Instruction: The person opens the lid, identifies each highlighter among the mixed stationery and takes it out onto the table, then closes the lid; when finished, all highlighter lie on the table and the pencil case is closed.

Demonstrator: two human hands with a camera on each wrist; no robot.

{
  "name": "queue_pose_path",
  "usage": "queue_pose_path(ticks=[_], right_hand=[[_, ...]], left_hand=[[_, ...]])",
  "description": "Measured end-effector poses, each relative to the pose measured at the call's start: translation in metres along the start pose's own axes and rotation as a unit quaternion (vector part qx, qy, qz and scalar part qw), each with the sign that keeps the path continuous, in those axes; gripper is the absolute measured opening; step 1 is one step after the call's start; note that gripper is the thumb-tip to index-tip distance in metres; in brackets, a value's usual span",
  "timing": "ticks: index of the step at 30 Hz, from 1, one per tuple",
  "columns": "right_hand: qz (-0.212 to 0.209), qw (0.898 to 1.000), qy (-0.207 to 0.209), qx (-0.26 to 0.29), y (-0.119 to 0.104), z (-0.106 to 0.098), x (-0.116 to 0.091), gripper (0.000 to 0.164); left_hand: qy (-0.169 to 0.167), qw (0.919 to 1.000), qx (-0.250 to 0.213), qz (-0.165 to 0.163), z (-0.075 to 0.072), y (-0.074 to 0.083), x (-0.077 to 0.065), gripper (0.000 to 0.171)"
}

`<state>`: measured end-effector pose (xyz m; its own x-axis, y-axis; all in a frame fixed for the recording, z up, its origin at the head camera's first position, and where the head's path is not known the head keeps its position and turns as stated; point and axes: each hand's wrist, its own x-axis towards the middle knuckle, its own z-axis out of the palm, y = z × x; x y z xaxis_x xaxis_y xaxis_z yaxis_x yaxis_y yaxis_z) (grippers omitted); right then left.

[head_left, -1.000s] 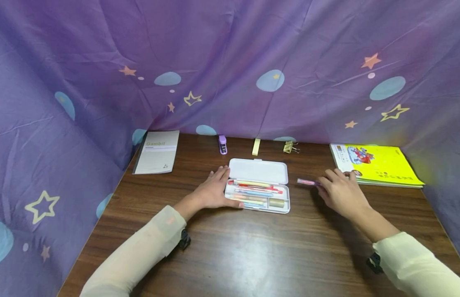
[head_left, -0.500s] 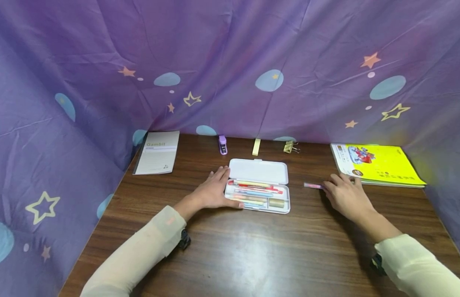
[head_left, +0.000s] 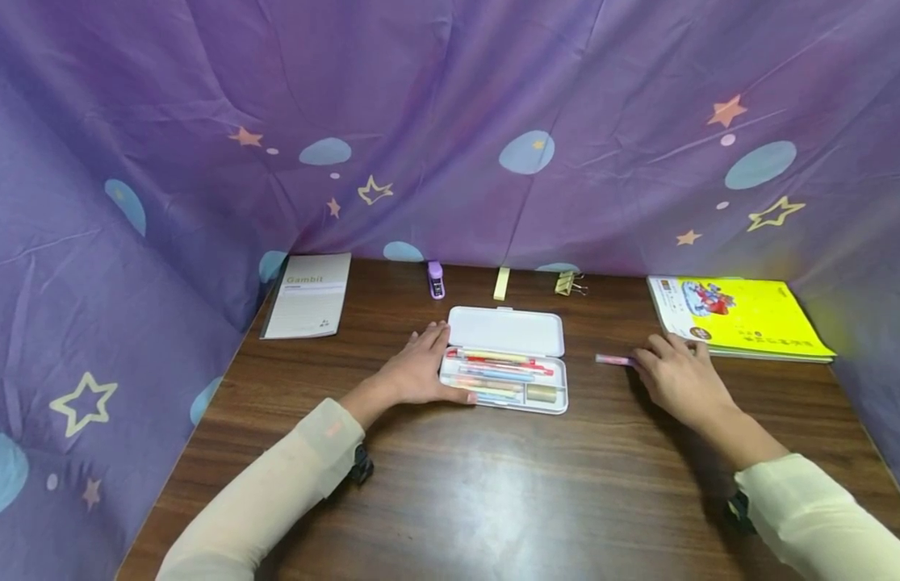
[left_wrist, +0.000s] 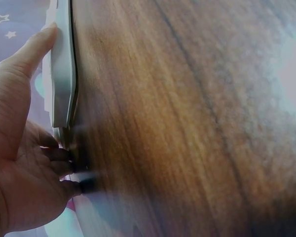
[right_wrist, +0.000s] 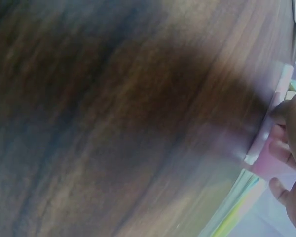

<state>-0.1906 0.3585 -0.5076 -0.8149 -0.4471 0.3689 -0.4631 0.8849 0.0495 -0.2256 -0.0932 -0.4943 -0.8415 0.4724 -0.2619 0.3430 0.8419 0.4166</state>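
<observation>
A white pencil case lies open in the middle of the table, its lid folded back. Several pens fill its long compartment, and a beige block sits in the small one at the right. My left hand rests against the case's left end, fingers extended along the side and thumb on the front edge; the left wrist view has the thumb on the case wall. To the right, my right hand pinches a slim pink pen low over the table, its tip end pointing left.
Along the back stand a purple stapler, a pale yellow stick-shaped block and a gold binder clip. A grey notebook lies back left; yellow books lie just beyond my right hand. A purple curtain encloses the table.
My right hand has moved slightly to the right with the pink pen, away from the case, and then nearly stopped. The left hand and the case have stayed in place.
</observation>
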Motion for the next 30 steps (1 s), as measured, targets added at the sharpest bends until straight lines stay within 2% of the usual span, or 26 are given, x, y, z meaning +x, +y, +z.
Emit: queue_pose_path(ticks=[7,15,19,24,30], right_hand=[[-0.021,1.000,0.010,0.006,-0.015,-0.006,0.018,0.030],[-0.076,0.996,0.028,0.040,-0.063,-0.012,0.061,0.023],[-0.109,0.992,0.016,0.057,-0.092,-0.012,0.079,0.024],[-0.153,0.986,0.006,0.070,-0.125,-0.007,0.092,0.021],[-0.171,0.982,-0.031,0.074,-0.152,0.001,0.098,0.020]], left_hand=[[0.001,1.0000,-0.002,-0.002,-0.001,-0.001,-0.001,0.143],[0.002,1.0000,-0.002,0.004,0.000,0.000,0.000,0.142],[0.004,1.0000,-0.005,0.006,0.000,0.000,0.000,0.142],[0.002,1.0000,-0.003,0.006,0.000,-0.002,0.001,0.144],[0.000,1.0000,-0.007,0.002,-0.001,-0.002,0.001,0.144]])
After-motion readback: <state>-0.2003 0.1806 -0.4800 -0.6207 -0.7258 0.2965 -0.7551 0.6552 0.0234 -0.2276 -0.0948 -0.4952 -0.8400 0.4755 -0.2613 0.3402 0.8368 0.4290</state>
